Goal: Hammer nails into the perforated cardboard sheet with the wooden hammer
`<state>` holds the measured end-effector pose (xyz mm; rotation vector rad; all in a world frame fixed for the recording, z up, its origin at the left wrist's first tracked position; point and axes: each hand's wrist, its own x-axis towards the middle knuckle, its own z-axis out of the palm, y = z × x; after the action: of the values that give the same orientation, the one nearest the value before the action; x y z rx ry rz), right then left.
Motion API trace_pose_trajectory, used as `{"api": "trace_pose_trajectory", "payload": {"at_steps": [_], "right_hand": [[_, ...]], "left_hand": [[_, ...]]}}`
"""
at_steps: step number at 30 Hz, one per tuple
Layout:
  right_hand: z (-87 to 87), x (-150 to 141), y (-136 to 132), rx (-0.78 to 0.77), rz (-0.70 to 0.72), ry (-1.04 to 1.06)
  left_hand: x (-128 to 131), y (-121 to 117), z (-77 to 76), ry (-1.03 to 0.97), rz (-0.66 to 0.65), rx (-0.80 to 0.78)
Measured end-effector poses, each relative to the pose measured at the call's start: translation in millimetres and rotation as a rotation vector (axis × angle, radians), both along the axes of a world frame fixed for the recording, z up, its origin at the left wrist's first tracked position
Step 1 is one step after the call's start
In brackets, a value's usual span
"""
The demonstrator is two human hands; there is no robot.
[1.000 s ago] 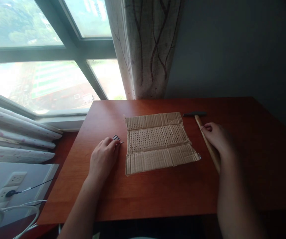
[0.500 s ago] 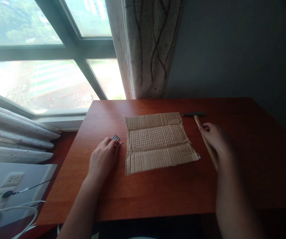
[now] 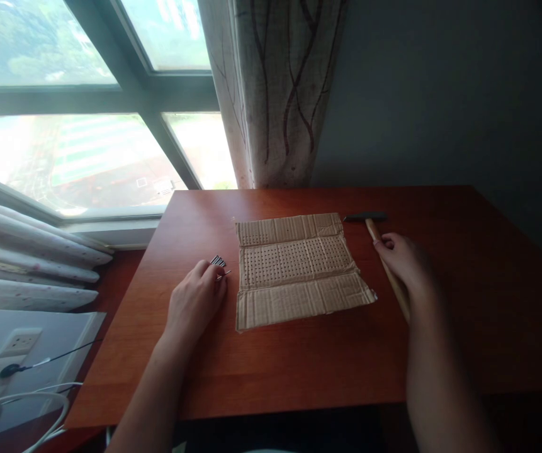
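Observation:
A creased piece of cardboard (image 3: 299, 270) with rows of small holes lies flat on the reddish wooden table (image 3: 308, 358). To its left is a small bunch of metal nails (image 3: 219, 262). My left hand (image 3: 195, 301) rests beside them with curled fingers touching the nails. To the right of the cardboard lies a hammer (image 3: 378, 245) with a dark head and a wooden handle. My right hand (image 3: 405, 261) lies over the handle with its fingers curled round it.
A patterned curtain (image 3: 275, 94) hangs behind the table beside a large window (image 3: 86, 126). At the lower left are a wall socket (image 3: 13, 343), a plugged-in cable and white cords. A dark wall stands behind the table on the right.
My right hand has slid slightly up the hammer handle toward its head. The left hand stays at the nails.

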<state>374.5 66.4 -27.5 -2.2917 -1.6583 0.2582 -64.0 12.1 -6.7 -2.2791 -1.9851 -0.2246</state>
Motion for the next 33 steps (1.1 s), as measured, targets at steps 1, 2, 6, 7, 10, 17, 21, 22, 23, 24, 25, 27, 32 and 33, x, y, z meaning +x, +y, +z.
{"api": "trace_pose_trajectory", "payload": {"at_steps": [1,2,6,7,10,17,21,22,23,24,25,27,32,33], "right_hand": [[0.2,-0.4,-0.1,0.001,0.000,0.001],[0.4,-0.7,-0.3,0.003,0.000,0.003],[2.0,-1.6,-1.6,0.020,0.004,0.005],[3.2,-1.9,-1.7,0.031,-0.001,0.000],[9.8,-6.3,-0.6,0.121,-0.045,-0.023],[26.6,-53.8,-1.5,0.310,0.041,0.738],[28.4,-82.3,-7.0,0.162,0.146,1.128],[28.3,-86.1,-8.1,0.144,0.158,1.184],[28.2,-88.4,-8.9,0.133,0.165,1.226],[28.0,-89.5,-9.4,0.124,0.171,1.259],[27.7,-89.7,-9.8,0.118,0.174,1.281],[27.2,-88.5,-10.1,0.111,0.172,1.305],[27.2,-87.0,-11.0,0.098,0.164,1.364],[27.7,-87.3,-11.3,0.098,0.161,1.373]], "left_hand": [[0.8,-0.2,1.3,-0.006,0.005,-0.001],[1.6,-0.5,2.8,-0.017,0.011,0.000],[2.4,-2.2,8.1,-0.139,0.012,0.062],[1.9,-2.5,8.7,-0.193,0.002,0.087],[-0.1,-2.7,8.3,-0.383,-0.035,0.140],[5.8,5.3,18.0,-1.149,0.101,-0.053],[14.4,13.1,34.2,-1.417,0.099,-0.244],[16.5,14.9,37.0,-1.438,0.096,-0.258],[18.5,16.5,39.1,-1.453,0.094,-0.264],[20.4,17.8,40.4,-1.463,0.093,-0.271],[22.0,18.8,41.1,-1.473,0.094,-0.276],[24.6,19.8,41.4,-1.491,0.102,-0.283],[27.2,18.0,42.1,-1.500,0.104,-0.312],[27.3,17.6,42.2,-1.501,0.100,-0.313]]}}
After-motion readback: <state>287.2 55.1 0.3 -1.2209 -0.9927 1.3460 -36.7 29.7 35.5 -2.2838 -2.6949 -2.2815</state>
